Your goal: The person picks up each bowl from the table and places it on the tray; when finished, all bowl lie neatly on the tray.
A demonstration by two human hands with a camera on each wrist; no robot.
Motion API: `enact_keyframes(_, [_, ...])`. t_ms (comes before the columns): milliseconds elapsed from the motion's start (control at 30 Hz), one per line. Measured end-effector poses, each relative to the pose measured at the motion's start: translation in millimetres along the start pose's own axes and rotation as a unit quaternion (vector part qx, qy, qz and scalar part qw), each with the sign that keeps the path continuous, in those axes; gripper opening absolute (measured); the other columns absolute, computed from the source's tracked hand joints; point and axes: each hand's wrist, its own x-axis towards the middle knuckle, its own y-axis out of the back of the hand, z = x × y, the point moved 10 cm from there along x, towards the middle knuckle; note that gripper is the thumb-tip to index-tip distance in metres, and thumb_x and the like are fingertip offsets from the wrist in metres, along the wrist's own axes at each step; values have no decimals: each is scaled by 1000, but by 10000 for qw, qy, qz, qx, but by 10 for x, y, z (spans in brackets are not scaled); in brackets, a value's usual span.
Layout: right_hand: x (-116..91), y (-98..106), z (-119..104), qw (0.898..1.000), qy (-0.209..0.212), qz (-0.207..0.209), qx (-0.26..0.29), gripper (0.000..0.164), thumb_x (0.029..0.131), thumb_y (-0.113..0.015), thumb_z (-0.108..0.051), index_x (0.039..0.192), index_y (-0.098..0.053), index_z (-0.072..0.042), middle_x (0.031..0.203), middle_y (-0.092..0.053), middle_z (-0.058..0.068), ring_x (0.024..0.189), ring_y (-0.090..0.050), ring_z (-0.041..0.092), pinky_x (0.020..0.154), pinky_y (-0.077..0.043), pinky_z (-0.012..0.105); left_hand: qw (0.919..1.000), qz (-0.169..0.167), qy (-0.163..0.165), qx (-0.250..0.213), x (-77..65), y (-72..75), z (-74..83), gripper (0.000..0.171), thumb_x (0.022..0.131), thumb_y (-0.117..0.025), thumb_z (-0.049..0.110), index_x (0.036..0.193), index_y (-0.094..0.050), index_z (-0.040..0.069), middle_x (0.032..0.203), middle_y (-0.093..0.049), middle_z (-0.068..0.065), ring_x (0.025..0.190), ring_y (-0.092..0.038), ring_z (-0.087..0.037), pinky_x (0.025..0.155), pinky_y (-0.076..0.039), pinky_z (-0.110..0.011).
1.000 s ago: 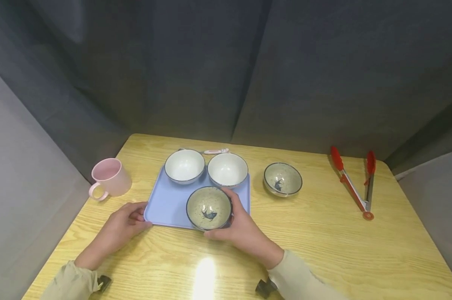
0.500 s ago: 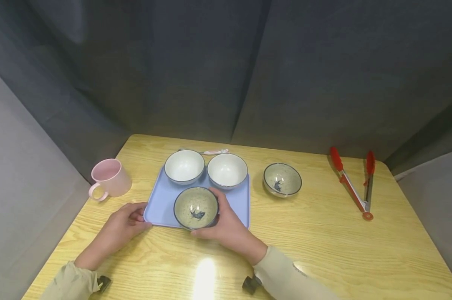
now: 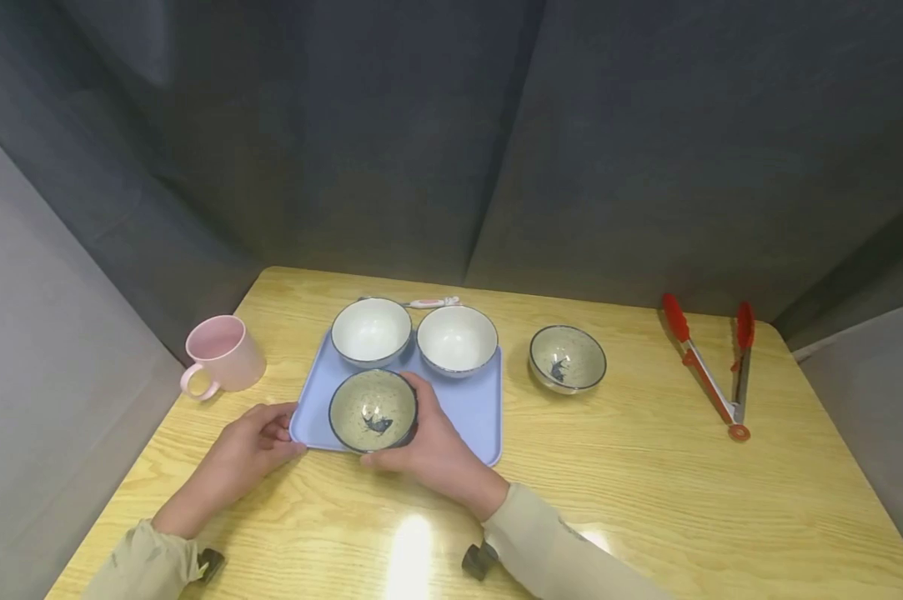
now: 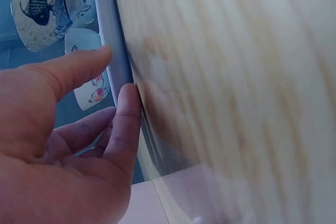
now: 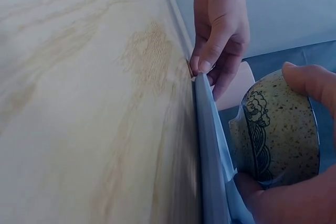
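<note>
Right hand [image 3: 443, 458]: thumb and fingers spread around the wall of the speckled bowl [image 3: 373, 408], gripping it over the near edge of the blue tray [image 3: 475, 410], toward the near-left corner; contact with the tray cannot be determined. Left hand [image 3: 243, 452]: thumb and fingers nearly closed, pinching the rim at that corner. Two white bowls [image 3: 372, 332] line the far edge.
</note>
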Motion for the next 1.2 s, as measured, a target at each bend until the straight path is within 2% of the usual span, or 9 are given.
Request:
enact_keyframes(167, [67, -62, 12, 9999, 58, -16, -117, 131, 74, -105, -25, 176, -22, -20, 172, -45, 10, 161, -44, 29, 139, -30, 58, 10000, 28, -18, -25, 2, 4, 1, 61, 91, -92, 5, 144, -66, -12, 114, -74, -15, 94, -69, -6, 83, -65, -17])
enact_keyframes(300, [103, -128, 13, 9998, 125, -85, -145, 130, 75, -104, -22, 175, -22, -16, 173, -44, 14, 162, -44, 32, 139, -31, 59, 10000, 56, -68, -31, -3, 4, 8, 61, 91, -92, 5, 144, -66, -11, 114, -75, -15, 94, -69, -4, 84, -65, -17])
enact_keyframes(533, [156, -200, 10, 9997, 143, -72, -194, 131, 74, -104, -20, 176, -21, -15, 172, -45, 11, 161, -45, 29, 139, -32, 54, 9998, 103, -153, -90, -5, 13, 30, 60, 90, -92, 4, 142, -67, -11, 113, -75, -16, 93, -69, -4, 84, -66, -17])
enact_keyframes(833, [253, -265, 21, 9994, 213, 47, -264, 132, 73, -105, -24, 175, -22, -12, 171, -44, 16, 160, -46, 33, 139, -33, 56, 10000, 36, -5, -39, 2, -1, 12, 61, 91, -92, 5, 144, -67, -10, 115, -74, -14, 95, -70, -8, 85, -65, -17])
enact_keyframes(1000, [280, -290, 27, 9995, 207, 155, -189, 129, 73, -105, -20, 174, -24, -11, 170, -45, 18, 159, -47, 34, 139, -33, 56, 10000, 21, 21, 17, 2, -11, -3, 61, 91, -92, 6, 144, -67, -10, 115, -74, -14, 98, -71, -12, 86, -66, -19])
enact_keyframes(1200, [292, -321, -8, 9995, 225, 170, -141, 128, 73, -104, -17, 174, -25, -11, 170, -43, 18, 159, -47, 34, 139, -33, 57, 10000, 31, 32, -36, -4, -13, -9, 61, 91, -91, 4, 144, -66, -10, 116, -74, -15, 97, -70, -9, 86, -66, -17])
